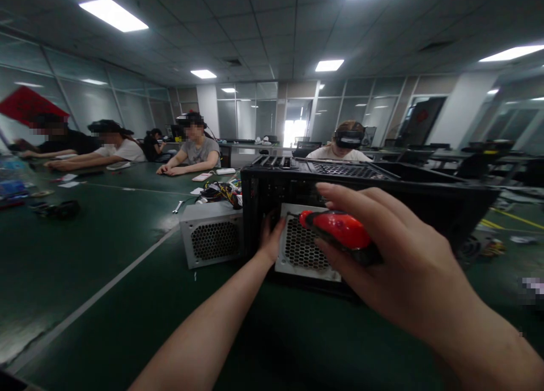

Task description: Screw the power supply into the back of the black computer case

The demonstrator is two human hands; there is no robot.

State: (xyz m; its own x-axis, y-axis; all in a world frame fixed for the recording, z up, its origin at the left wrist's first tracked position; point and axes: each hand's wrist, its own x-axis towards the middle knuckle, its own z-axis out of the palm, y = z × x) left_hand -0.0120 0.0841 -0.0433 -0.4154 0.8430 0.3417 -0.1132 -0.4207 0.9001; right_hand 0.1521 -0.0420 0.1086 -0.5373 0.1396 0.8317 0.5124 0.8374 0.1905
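Observation:
My right hand (408,266) holds a red-and-black screwdriver (340,226) by its handle, thumb below and stretched fingers above. Its tip points at the upper left corner of a silver power supply (304,246) with a honeycomb grille. That unit sits in the open end of a black computer case (250,209), which stands on the table. My left hand (271,243) grips the power supply's left edge, thumb at the front; its other fingers reach partly out of sight into the case.
A second silver power supply (215,238) stands just left of the case, with bundled cables (221,192) behind it. A wrench (178,207) lies farther left on the green table (127,311). Several people sit around the table, one person (340,147) behind the case.

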